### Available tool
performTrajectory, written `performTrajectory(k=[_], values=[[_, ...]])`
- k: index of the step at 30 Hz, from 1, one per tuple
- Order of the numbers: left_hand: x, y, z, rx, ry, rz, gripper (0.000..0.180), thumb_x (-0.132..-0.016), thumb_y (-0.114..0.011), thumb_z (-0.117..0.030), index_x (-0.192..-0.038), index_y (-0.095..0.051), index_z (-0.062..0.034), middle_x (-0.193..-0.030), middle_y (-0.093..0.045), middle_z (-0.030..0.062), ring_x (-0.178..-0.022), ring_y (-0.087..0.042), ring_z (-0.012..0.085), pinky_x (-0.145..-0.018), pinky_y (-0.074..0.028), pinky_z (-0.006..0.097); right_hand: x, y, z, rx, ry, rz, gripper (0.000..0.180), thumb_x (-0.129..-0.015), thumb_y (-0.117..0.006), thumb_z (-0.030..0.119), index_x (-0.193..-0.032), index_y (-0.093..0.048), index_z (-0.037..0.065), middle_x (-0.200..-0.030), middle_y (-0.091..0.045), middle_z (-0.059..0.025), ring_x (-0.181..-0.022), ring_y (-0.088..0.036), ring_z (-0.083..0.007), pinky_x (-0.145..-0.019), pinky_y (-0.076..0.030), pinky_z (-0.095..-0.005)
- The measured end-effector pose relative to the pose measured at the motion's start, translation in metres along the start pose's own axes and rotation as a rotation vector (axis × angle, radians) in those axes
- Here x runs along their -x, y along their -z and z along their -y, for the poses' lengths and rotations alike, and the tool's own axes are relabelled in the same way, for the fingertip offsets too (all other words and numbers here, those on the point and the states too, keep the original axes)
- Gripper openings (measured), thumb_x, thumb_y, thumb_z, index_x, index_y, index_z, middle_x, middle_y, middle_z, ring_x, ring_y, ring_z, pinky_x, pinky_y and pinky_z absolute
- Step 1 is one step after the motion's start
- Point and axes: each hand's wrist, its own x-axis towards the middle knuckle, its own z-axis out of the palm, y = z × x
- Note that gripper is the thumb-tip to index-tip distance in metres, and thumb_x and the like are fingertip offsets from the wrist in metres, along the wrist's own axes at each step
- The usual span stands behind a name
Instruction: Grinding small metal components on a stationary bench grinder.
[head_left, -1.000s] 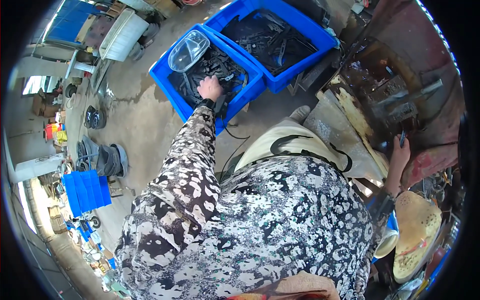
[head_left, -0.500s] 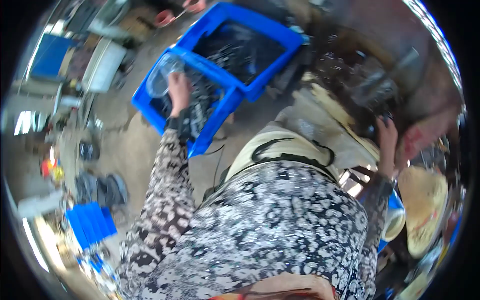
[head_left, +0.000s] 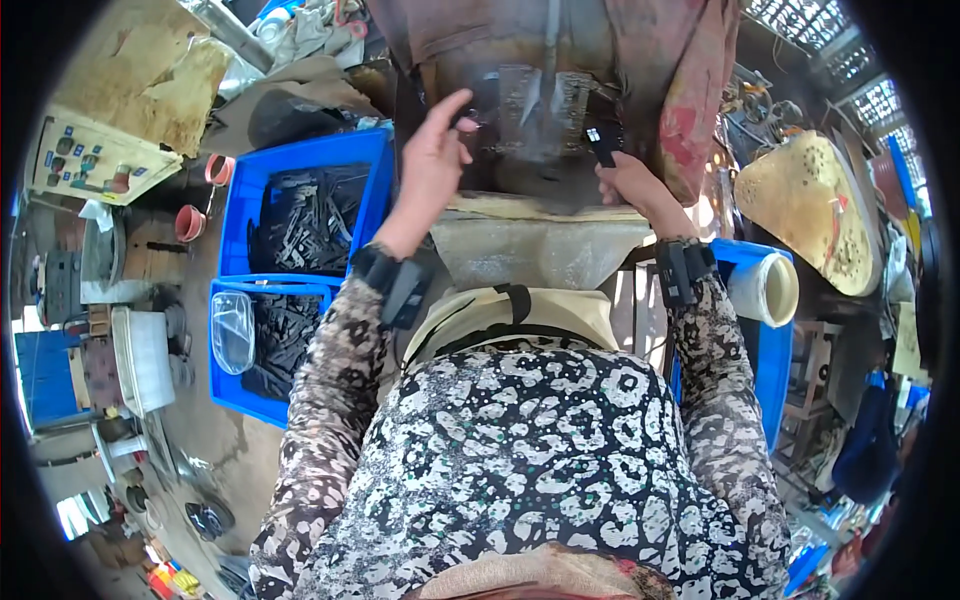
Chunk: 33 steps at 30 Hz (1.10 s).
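My right hand [head_left: 640, 190] is closed on a small flat dark metal piece [head_left: 600, 148], which points up and away at the right side of a dark, wet machine recess. My left hand [head_left: 432, 165] is raised at the left side of that recess, index finger stretched out and the others partly bent. I see nothing plainly held in it. Between the hands, a blurred upright bar [head_left: 548, 90] comes down in front of a grooved metal block [head_left: 525, 110]. A pale ledge [head_left: 540, 250] lies below, in front of my apron.
Two blue bins [head_left: 232, 225] of dark metal pieces stand at left, the nearer holding a clear plastic container [head_left: 233, 330]. A control panel [head_left: 100, 165] is far left. At right are a padded, stained board [head_left: 810, 205] and a blue bin [head_left: 760, 345] with a cream tub [head_left: 775, 290].
My left hand has left the clear container in the nearer bin and moved to the machine. My right hand now shows a dark piece more plainly. The view has turned toward the machine.
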Motion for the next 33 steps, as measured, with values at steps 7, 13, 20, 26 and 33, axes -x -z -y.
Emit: performTrajectory(k=[7,13,20,26,33], values=[[-0.001,-0.027,0.044,-0.568,-0.305,0.023,0.032,-0.082,-0.050,0.005,-0.104,-0.067,-0.0125,-0.092,-0.063,0.0099,-0.080,-0.063,0.0276,-0.067,-0.052,0.038,0.005,-0.001,0.008,-0.139,-0.028,-0.025,0.016,-0.090,-0.058,0.019,-0.087,-0.047,0.008,-0.067,-0.048,0.0007,-0.050,-0.042,-0.0085,-0.044,-0.034,-0.0254],[0.007,-0.033,0.034,-0.772,-0.218,0.059,0.021,-0.082,-0.054,-0.003,-0.094,-0.067,-0.0132,-0.090,-0.062,0.0114,-0.085,-0.063,0.0338,-0.071,-0.051,0.043,0.016,-0.002,0.023,-0.194,-0.073,-0.070,0.020,-0.086,-0.060,0.021,-0.081,-0.043,0.012,-0.064,-0.041,0.0037,-0.048,-0.033,-0.0060,-0.041,-0.024,-0.0238],[0.005,-0.032,0.030,-0.811,-0.153,0.132,0.019,-0.084,-0.052,-0.006,-0.096,-0.066,-0.0108,-0.092,-0.063,0.0125,-0.090,-0.061,0.0338,-0.077,-0.049,0.044,0.014,-0.006,0.021,-0.188,-0.012,-0.114,0.016,-0.089,-0.060,0.023,-0.084,-0.048,0.014,-0.061,-0.038,0.0081,-0.045,-0.031,-0.0030,-0.038,-0.019,-0.0221],[0.006,-0.032,0.026,-0.830,-0.128,0.170,0.021,-0.085,-0.049,-0.007,-0.097,-0.066,-0.0103,-0.096,-0.063,0.0140,-0.093,-0.060,0.0344,-0.078,-0.049,0.044,0.008,-0.011,0.014,-0.103,0.020,-0.209,0.017,-0.088,-0.062,0.022,-0.084,-0.047,0.013,-0.060,-0.038,0.0072,-0.045,-0.032,-0.0035,-0.038,-0.020,-0.0229],[0.008,-0.033,0.023,-0.843,-0.175,0.154,0.022,-0.085,-0.049,-0.006,-0.099,-0.066,-0.0108,-0.098,-0.063,0.0138,-0.094,-0.061,0.0342,-0.079,-0.049,0.044,0.003,-0.012,0.008,-0.035,0.035,-0.231,0.019,-0.087,-0.063,0.022,-0.086,-0.048,0.011,-0.060,-0.039,0.0052,-0.045,-0.032,-0.0050,-0.038,-0.021,-0.0235]])
